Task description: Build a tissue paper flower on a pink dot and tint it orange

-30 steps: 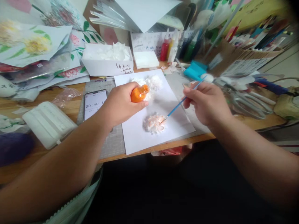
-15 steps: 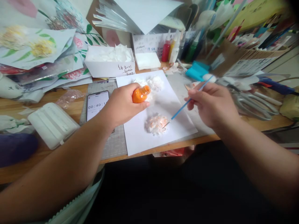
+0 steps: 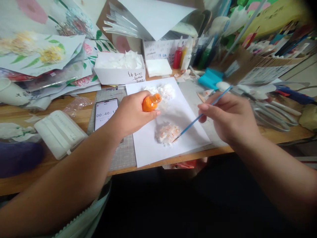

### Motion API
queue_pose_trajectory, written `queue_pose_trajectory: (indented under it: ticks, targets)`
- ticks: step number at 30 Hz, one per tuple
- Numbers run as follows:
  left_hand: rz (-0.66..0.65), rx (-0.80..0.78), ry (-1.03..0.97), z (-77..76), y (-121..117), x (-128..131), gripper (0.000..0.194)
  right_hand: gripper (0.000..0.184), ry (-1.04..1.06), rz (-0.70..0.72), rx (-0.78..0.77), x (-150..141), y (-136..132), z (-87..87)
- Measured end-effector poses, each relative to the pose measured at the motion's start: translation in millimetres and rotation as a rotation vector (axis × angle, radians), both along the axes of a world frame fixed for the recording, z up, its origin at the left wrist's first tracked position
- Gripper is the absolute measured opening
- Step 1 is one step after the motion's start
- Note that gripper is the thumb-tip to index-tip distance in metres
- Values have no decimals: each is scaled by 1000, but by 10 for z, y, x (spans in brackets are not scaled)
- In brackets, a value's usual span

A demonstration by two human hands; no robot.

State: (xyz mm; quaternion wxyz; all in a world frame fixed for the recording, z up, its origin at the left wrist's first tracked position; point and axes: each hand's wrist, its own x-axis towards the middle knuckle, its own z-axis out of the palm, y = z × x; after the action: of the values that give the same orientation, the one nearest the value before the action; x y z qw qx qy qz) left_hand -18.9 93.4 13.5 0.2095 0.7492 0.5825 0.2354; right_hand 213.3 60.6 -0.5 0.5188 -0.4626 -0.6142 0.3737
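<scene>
— What's pictured at left?
— A phone [image 3: 105, 114], partly hidden by the left arm. The left hand [image 3: 130, 114] curls around 1 uncapped orange bottle [image 3: 149, 103], tilted above a white sheet [image 3: 146, 148].
— And rightward?
— An orange-flecked white clump [image 3: 168, 134] on the sheet, 1 blue brush [image 3: 195, 121] at its right edge, pinched between the right hand's [image 3: 229, 114] nearly closed fingers.

open orange bottle [image 3: 150, 103], tilted; blue brush [image 3: 193, 123], slanted; orange-flecked clump [image 3: 168, 133] on paper [image 3: 148, 150]
</scene>
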Motion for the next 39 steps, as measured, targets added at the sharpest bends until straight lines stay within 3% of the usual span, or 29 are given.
queue_pose_trajectory:
  ticks: [4,7,9,15,20,26,31,34,39]
  targets:
    - [-38,19,-4,4,-10,-16,20,10,111,-6,52,39,44,127]
    - [-98,11,-2,0,-34,-21,21,8,357,-68,208,42,14,302]
    - [-147,-12,7,-11,-49,-17,20,5,369,-113,300,21,-61,397]
    - [-211,11,88,-30,-80,19,18,8,-51,-232,424,-32,-264,440]
    - [-319,72,127,-40,-79,23,12,12,-309,-53,476,-15,-266,436]
    - [-328,101,152,-40,-65,-8,9,3,-269,-105,363,-18,-296,480]
    - [-311,78,121,-25,-69,-2,13,9,-290,-78,465,-40,-303,489]
    - [-290,91,135,-39,-50,-4,12,11,-272,-57,449,-18,-303,477]
    - [-251,81,165,-58,-22,-16,11,6,43,-157,235,60,-240,446]
